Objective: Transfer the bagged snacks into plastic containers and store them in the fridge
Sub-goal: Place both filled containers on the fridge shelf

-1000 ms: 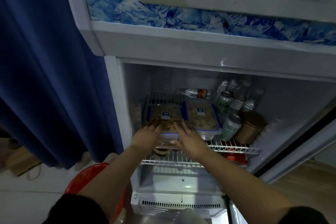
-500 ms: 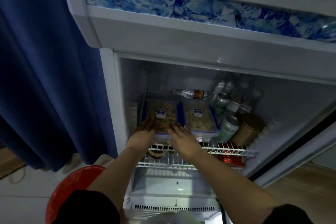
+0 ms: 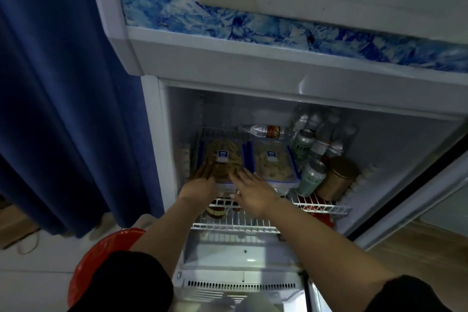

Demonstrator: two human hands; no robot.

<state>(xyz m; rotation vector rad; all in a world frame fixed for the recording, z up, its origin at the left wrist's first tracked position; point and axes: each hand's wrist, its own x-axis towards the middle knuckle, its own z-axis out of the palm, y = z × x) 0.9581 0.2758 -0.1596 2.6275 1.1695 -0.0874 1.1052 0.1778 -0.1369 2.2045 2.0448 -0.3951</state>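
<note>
**Second snack box goes onto the fridge shelf**

At the centre of the frame, both hands reach into the open fridge (image 3: 152, 119) and rest on the left container (image 3: 222, 157), a clear plastic box with blue side clips and a small blue-and-white label on its lid. It sits on the upper wire shelf (image 3: 321, 204), just beside the right container (image 3: 272, 162), which looks the same and holds paler pieces. The left one holds brownish, stick-like snacks.

The left hand (image 3: 202, 180) lies with fingers straight and spread over the near left corner of the lid. The right hand (image 3: 253, 191) lies likewise over the near right corner, fingers extended. Neither curls round the box; both look flat against it, pressing or steadying, not gripping.

To the right of the containers stand green cans (image 3: 312, 178), a gold tin (image 3: 338, 177) and clear bottles (image 3: 266, 131), one lying on its side behind the boxes.

Judging by the contents, the box should be light and rigid, with a smooth lid that fingers could slide over. The snacks inside look brittle, so a rough shove could break them. The surest hold would be the two short ends or the clip edges, and a flat push on the near wall should seat it squarely. Wire rungs may catch the base, so an even push from both corners seems wise.

A red bin (image 3: 101, 261) sits lower left, before a blue curtain (image 3: 63, 83).
</note>
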